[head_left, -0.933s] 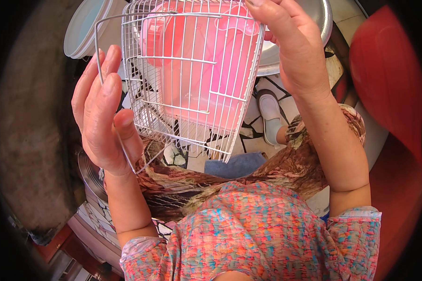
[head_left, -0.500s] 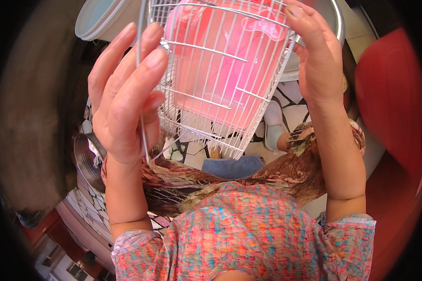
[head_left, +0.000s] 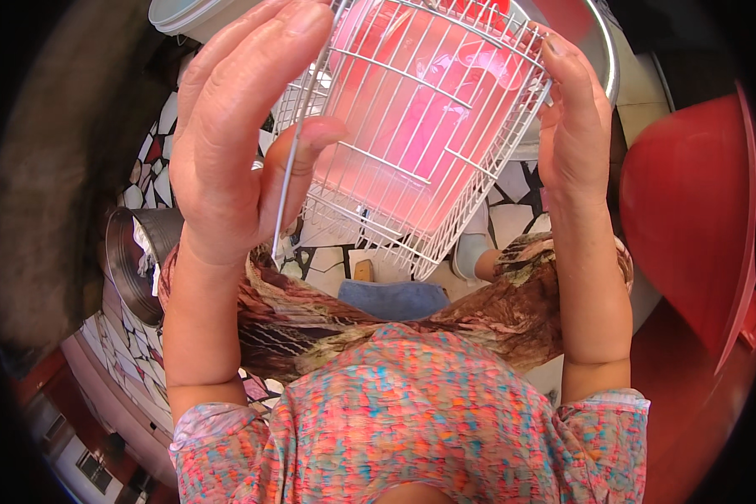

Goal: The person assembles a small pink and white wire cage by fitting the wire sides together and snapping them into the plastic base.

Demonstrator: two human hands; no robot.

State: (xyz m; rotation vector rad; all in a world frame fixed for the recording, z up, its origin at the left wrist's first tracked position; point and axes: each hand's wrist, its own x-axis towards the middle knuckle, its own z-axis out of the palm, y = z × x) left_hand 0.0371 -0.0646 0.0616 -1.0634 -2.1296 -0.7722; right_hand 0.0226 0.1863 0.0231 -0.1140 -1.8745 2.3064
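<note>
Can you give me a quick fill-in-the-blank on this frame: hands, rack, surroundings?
1. Both hands hold a white ____ rack.
2. The left hand grips the rack's ____ edge.
3. Seen through the rack is a ____ plastic container.
4. Beside the right hand sits a big ____ basin.

Missing: wire; left; pink; red

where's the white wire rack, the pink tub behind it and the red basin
white wire rack (head_left: pixel 411 214), head view, lower wires of the grid
pink tub (head_left: pixel 420 109), head view, its side seen through the wires
red basin (head_left: pixel 688 210), head view, its outer wall at the right
</note>
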